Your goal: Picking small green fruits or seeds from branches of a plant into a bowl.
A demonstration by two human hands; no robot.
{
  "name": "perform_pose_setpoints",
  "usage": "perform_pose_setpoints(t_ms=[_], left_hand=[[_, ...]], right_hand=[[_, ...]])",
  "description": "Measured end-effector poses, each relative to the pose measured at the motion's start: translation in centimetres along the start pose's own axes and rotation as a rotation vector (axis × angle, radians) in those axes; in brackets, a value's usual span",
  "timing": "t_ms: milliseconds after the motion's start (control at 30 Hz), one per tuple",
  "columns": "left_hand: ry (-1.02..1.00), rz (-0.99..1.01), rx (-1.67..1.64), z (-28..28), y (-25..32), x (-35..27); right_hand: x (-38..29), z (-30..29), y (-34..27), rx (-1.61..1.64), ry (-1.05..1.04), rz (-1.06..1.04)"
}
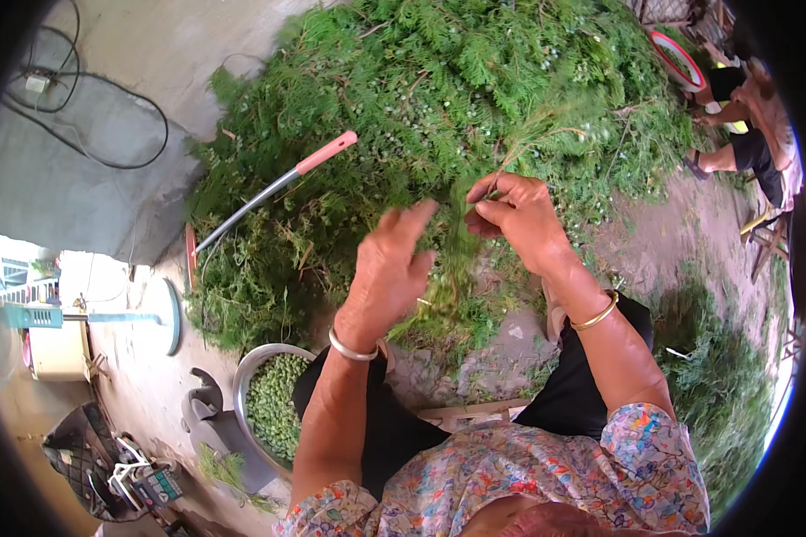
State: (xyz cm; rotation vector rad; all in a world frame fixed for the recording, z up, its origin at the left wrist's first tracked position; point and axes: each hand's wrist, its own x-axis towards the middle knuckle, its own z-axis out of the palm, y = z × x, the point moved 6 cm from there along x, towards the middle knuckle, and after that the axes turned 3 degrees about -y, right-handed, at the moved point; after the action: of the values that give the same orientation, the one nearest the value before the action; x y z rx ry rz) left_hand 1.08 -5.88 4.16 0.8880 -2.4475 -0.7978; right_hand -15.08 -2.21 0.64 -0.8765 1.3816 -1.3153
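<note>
My right hand [520, 215] pinches the thin stem of an evergreen sprig [527, 144], whose blurred tip points up over a big heap of cut conifer branches [389, 94] bearing small pale cones. To its left, my left hand [393, 262] is raised with its fingers apart, blurred, and nothing shows in it. Loose green foliage [460, 268] lies beyond and between the hands. A metal basin [240, 382] full of small green cones [277, 396] stands by my left leg.
A pink-ended metal pole [269, 191] leans on the heap's left side. A blue fan stand [168, 315] and a grey plastic object [232, 443] stand at left. More greenery [708, 396] lies at right. Another person [762, 127] sits at far right near a red-rimmed basin [695, 77].
</note>
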Motion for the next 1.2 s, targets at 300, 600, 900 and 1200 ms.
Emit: perform_pose_setpoints(t_ms=[300, 600, 900, 1200], left_hand=[[0.252, -0.212, -0.953, 0.8, -1.8, 0.7], [0.293, -0.459, -1.602, 0.9, -4.3, -0.2], [0.184, -0.364, -1.510, 1.0, -3.0, 0.0], [0.126, -0.424, -1.293, 1.5, -1.9, -0.1]], right_hand=[[-3.1, 4.0, 0.8, -0.726, -0.271, -0.405], [-1.7, 1.4, 1.2, 0.057, -0.107, 0.126], [-0.9, -2.7, -1.5, 0.220, 0.003, 0.006], [-1.0, -2.8, -1.8, 0.226, 0.015, -0.033]])
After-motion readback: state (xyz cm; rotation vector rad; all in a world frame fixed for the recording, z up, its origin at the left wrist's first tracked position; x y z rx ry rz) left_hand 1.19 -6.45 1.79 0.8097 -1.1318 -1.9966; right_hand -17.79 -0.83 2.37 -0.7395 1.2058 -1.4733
